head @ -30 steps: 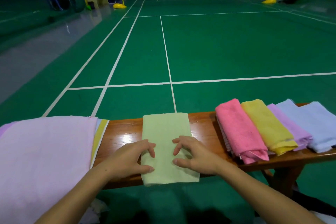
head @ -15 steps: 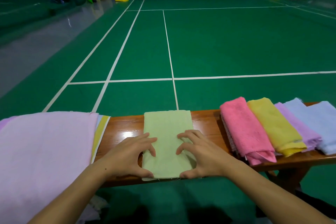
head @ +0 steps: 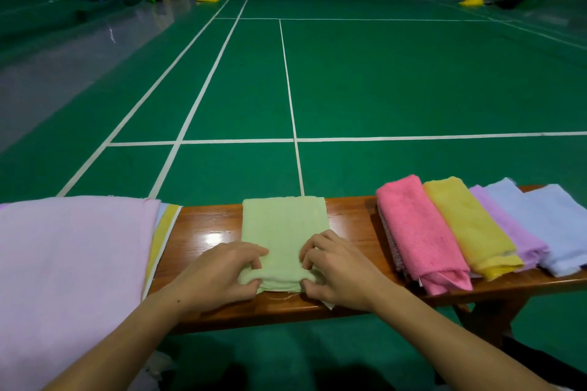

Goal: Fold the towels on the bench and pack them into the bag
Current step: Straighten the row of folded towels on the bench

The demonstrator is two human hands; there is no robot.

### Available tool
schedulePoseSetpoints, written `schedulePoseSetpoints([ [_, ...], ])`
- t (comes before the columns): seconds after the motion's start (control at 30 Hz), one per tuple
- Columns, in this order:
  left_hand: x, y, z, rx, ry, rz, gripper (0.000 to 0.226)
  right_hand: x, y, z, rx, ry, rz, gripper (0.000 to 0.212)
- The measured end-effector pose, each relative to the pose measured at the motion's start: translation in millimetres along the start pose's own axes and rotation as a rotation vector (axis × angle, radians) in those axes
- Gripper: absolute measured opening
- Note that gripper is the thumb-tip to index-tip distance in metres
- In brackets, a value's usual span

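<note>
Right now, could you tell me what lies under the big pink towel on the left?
Under the big pink towel, edges of a light blue layer and a yellow layer peek out. Anything further beneath is covered.

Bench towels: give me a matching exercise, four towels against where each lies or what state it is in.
Towels:
1. green towel
2. pink towel
3. yellow towel
4. large pale pink towel

States:
A. spread flat over the bench's left end
B. gripped at its near edge by both hands
C. folded, between pink and lilac
D. folded, leftmost of the row on the right

Pairs: 1-B, 2-D, 3-C, 4-A
</note>
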State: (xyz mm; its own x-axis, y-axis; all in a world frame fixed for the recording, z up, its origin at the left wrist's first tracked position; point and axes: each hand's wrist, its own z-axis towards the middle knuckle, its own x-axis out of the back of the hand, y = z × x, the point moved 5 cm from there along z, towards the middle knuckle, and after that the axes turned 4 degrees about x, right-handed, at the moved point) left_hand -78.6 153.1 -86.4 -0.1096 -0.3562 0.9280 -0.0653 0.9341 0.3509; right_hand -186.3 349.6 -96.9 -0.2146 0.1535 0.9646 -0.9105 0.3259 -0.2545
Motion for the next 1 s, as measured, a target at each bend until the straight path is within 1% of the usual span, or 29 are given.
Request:
schedulePoseSetpoints([
  [0.07,4,-2,0,0.037,0.001,-0.114,0.035,5,0,1,-0.028,-0.015,0.088,0.029],
  [0.1,6,-3,0,0.048,-0.005,-0.189,0.034,9,1,1,-0.050,-0.022,0.160,0.028],
  [0.2,9,-3,-5,0.034,-0.068,-0.389,0.015,17,2,-4,-0.132,-0.093,0.331,0.027],
  [0.27,10,1,-9,0.027,-0.113,-0.461,0.010,21,0,-7,-0.152,-0.144,0.407,0.026],
  [0.37,10,8,-15,0.022,-0.165,-0.547,0.009,22,-1,-12,-0.152,-0.182,0.492,0.019],
  [0.47,12,12,-21,0.024,-0.232,-0.665,0.009,21,-2,-15,-0.164,-0.214,0.655,0.020],
  [0.57,15,13,-23,0.005,-0.238,-0.722,0.015,22,0,-17,-0.230,-0.260,0.833,0.022],
  [0.63,17,15,-21,0.029,-0.224,-0.773,0.020,19,4,-15,-0.293,-0.254,0.919,0.033],
  [0.67,16,16,-20,0.049,-0.230,-0.792,0.021,17,7,-14,-0.323,-0.243,0.950,0.036],
  [0.7,14,19,-21,0.073,-0.269,-0.805,0.027,15,9,-13,-0.356,-0.220,0.988,0.034],
  [0.73,11,23,-20,0.095,-0.303,-0.808,0.041,12,12,-13,-0.390,-0.195,1.050,0.030],
  [0.77,10,25,-20,0.099,-0.287,-0.780,0.052,10,14,-12,-0.431,-0.174,1.127,0.029],
  [0.8,12,25,-17,0.083,-0.212,-0.720,0.053,8,17,-12,-0.468,-0.158,1.208,0.033],
  [0.83,15,23,-13,0.069,-0.105,-0.666,0.045,8,19,-13,-0.499,-0.151,1.291,0.039],
  [0.87,18,18,-9,0.068,-0.021,-0.660,0.034,8,20,-15,-0.513,-0.152,1.381,0.043],
  [0.9,19,14,-6,0.072,0.028,-0.679,0.025,9,20,-17,-0.508,-0.164,1.470,0.046],
  [0.93,21,12,-5,0.071,0.044,-0.695,0.020,11,20,-19,-0.481,-0.178,1.529,0.046],
  [0.97,22,10,-4,0.084,0.057,-0.701,0.023,14,19,-20,-0.435,-0.178,1.540,0.045],
  [1.0,22,8,-3,0.106,0.067,-0.701,0.031,18,18,-21,-0.390,-0.164,1.517,0.043],
])
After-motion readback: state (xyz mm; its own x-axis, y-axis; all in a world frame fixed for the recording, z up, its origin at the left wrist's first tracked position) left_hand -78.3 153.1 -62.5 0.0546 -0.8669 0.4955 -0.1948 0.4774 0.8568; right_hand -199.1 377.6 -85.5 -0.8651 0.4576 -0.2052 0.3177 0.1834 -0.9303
